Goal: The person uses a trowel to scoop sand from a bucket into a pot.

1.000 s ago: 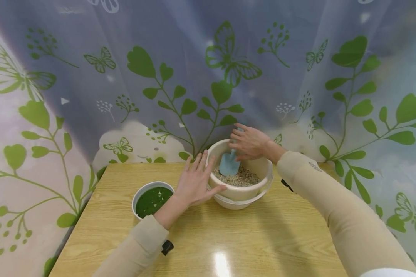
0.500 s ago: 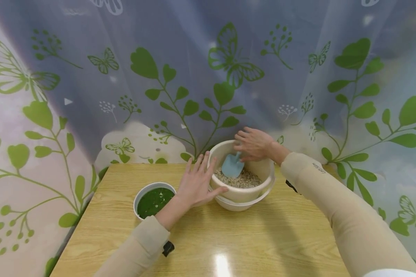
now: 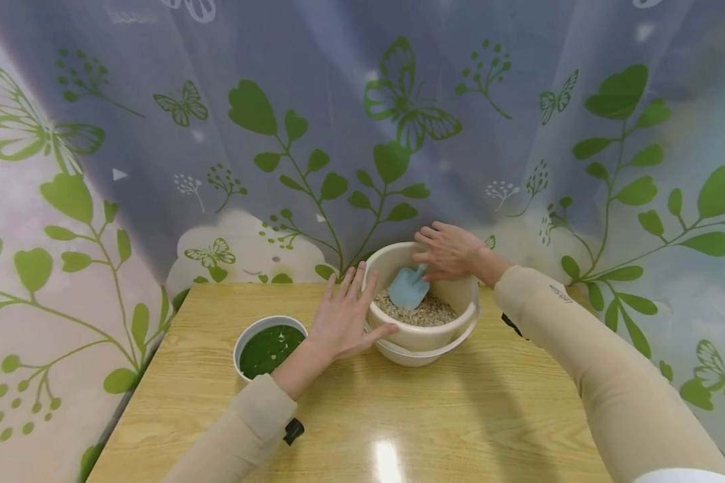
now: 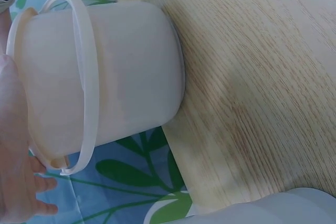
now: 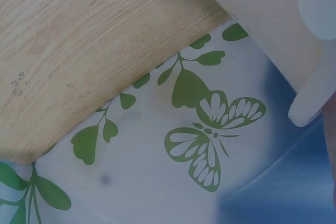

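Drawn slightly toward the table's right edge over the past second, a person's right hand (image 3: 450, 253) holds a light-blue scoop (image 3: 409, 288) whose handle now leans more to the right. That grip is curled around the handle, which the fingers mostly hide; the blade meets the speckled grains (image 3: 431, 312) inside a cream bucket (image 3: 425, 337). The left hand (image 3: 338, 322), its grip spread wide and clasping nothing, rests against the bucket's left rim. The bucket stands upright by the far edge of the wooden table (image 3: 338, 429), its white carrying handle (image 4: 90, 85) hanging down. Nearer the left edge sits a white bowl (image 3: 250, 330) of green contents, partly covered by the left forearm.
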Tool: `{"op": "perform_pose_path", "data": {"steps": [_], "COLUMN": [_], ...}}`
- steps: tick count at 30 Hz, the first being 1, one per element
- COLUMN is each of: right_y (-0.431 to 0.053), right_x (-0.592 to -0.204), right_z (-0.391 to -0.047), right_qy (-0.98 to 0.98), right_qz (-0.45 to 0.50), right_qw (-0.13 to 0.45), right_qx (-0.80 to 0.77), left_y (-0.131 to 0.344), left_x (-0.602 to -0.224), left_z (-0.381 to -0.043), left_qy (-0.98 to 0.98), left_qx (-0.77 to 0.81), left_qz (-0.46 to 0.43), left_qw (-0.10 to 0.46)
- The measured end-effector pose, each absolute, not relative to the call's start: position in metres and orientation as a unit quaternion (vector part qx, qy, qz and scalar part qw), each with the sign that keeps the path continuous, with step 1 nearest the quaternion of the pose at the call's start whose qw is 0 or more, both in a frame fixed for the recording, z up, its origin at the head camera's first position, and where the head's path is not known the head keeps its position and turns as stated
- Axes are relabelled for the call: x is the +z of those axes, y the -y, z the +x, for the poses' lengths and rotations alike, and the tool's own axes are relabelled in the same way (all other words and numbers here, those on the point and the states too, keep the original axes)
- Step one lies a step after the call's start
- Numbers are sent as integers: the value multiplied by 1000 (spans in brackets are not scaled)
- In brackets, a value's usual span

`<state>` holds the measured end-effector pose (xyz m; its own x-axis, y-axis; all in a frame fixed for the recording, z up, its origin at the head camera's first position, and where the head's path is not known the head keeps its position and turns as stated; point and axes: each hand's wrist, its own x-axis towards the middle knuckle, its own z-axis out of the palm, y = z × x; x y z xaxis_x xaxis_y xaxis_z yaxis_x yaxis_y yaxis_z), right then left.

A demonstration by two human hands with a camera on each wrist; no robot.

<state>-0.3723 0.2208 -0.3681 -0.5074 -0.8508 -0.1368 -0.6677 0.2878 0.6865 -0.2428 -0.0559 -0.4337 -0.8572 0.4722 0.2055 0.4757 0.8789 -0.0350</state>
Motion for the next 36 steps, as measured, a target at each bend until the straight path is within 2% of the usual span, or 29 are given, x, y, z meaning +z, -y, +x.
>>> {"op": "perform_pose_path", "data": {"steps": [15, 24, 36], "right_y": [-213, -209, -213], "right_x": [-357, -355, -350], "right_z": [-367, -361, -357], "right_qy": [785, 787, 782], "right_qz": [501, 489, 485], "right_qw": [138, 145, 168], "right_qx": [-337, -348, -353], "left_y": [55, 55, 55], "left_x": [-432, -434, -433], "left_z": [-242, -242, -241], "left_qy": [964, 961, 963], "left_qx": [-15, -18, -20], "left_qz": [-244, -247, -246], "left_qw": [101, 119, 113]}}
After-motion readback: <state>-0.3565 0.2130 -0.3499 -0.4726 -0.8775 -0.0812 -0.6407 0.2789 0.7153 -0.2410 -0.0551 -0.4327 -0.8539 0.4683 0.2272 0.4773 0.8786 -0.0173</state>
